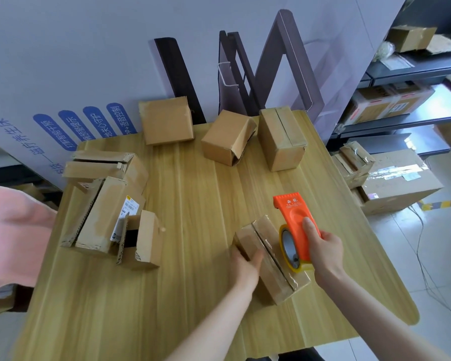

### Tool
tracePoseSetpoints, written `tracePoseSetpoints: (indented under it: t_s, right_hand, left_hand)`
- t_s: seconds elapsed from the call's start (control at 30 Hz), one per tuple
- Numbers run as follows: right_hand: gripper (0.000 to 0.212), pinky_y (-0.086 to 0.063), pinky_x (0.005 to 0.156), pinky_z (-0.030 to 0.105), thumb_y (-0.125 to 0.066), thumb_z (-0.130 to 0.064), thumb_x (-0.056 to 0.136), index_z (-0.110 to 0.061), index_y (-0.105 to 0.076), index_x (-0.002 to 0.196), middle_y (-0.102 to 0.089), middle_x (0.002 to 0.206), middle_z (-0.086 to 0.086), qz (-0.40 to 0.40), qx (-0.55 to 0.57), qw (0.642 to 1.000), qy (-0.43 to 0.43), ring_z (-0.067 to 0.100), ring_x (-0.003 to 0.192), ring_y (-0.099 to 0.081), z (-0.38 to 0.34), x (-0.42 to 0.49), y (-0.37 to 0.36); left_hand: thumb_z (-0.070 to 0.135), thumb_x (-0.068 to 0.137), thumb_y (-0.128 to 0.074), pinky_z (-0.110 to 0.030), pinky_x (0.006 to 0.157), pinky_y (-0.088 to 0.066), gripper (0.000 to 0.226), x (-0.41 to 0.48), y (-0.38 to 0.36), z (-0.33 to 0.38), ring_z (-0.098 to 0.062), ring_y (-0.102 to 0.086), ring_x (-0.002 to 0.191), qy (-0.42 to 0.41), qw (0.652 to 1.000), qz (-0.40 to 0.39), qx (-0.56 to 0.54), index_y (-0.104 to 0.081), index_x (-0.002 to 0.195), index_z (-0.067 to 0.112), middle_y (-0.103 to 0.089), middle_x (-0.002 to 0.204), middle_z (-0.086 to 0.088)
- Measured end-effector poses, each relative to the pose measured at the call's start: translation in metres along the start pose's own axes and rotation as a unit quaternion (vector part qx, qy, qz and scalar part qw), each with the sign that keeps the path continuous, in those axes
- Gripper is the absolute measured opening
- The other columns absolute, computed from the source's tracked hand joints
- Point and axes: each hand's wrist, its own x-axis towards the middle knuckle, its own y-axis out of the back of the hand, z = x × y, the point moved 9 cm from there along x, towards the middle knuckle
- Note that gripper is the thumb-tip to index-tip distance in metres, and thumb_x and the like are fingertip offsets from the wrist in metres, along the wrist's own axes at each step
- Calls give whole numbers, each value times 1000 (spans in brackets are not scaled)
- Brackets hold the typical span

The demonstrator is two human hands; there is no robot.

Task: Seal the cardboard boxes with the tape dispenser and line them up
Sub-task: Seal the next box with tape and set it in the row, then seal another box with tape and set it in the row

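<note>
Fingers (309, 226) of the right hand (326, 250) are wrapped round the orange dispenser (294, 214), thumb on top, roll resting on the box (267, 272) by its seam. Meanwhile the left hand (245, 261) grips the box's left side. Box sits front-right on the surface (193, 282).

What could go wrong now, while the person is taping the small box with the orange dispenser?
1. The left hand grips only one side of the small brown cardboard box, so the pull of the orange plastic tape dispenser in the right hand may turn the box and lead the tape off the seam.
2. The left thumb lies near the seam; tape might stick to it.
</note>
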Motion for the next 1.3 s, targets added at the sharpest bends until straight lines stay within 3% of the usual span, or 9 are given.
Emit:
tracePoseSetpoints:
  t_s: [0.1,0.33,0.47,0.6,0.83,0.97,1.07,1.2,1.3]
  right_hand:
    - [58,-37,54,30,-61,-43,90,15,-62,81,-55,63,14,20,31,999,8,23,56,-48,3,0,9]
    - [56,-33,52,29,-62,-41,90,14,-60,75,-52,62,13,12,53,999,2,20,57,-45,-3,17,1]
    - [47,-32,42,22,-62,-40,90,-1,-56,64,-48,53,6,1,61,998,-8,18,48,-41,-24,43,-22]
    - [48,-32,38,19,-61,-38,91,-2,-51,60,-46,46,3,-13,76,997,-19,10,37,-41,-44,63,-39]
    - [41,-29,25,13,-63,-25,91,-3,-54,58,-45,37,-1,-38,100,993,-47,5,23,-40,-49,76,-45]
    - [33,-29,25,11,-65,-21,89,0,-60,64,-50,44,9,-43,71,996,-42,5,25,-46,-50,84,-43]
    - [31,-28,24,10,-67,-18,87,-2,-62,61,-49,33,0,-45,62,996,-45,4,23,-45,-52,89,-43]
    - [25,-36,26,14,-68,-21,85,-2,-67,68,-53,34,3,-49,51,996,-53,10,25,-51,-50,90,-50]
    - [23,-49,31,35,-70,-28,84,-12,-69,67,-61,45,12,-54,50,996,-52,32,37,-61,-47,88,-56]
  left_hand:
    - [39,88,-62,-36,99,-46,53,3,-12,10,-22,-56,114,-25,1000,-7,6,-42,131,15,-58,124,-1]
    - [40,89,-60,-37,88,-49,42,59,-15,81,-28,-59,102,-38,998,24,41,-50,114,7,-60,110,-6]
    - [49,84,-64,-37,92,-47,69,95,-11,110,-28,-54,116,-14,998,19,63,-42,135,9,-54,131,-8]
    - [54,88,-56,-43,106,-40,79,131,26,169,-28,-38,136,-60,991,97,65,-23,151,18,-34,152,-5]
    - [43,88,-64,-39,103,-41,77,201,56,301,-26,-39,134,-209,914,215,272,-25,148,16,-35,150,-7]
    - [63,70,-71,-46,118,-20,113,254,41,309,-29,-7,148,-160,868,191,428,-9,152,17,-9,160,-10]
    - [71,61,-72,-51,118,-8,129,278,35,301,-34,1,147,-108,841,168,503,1,152,18,0,160,-15]
    - [69,58,-75,-52,117,-15,127,281,35,305,-36,-16,142,-115,813,198,535,-2,151,21,-16,154,-15]
    - [65,59,-76,-48,115,-22,121,273,40,301,-34,-25,137,-121,818,214,521,-10,150,23,-25,148,-15]
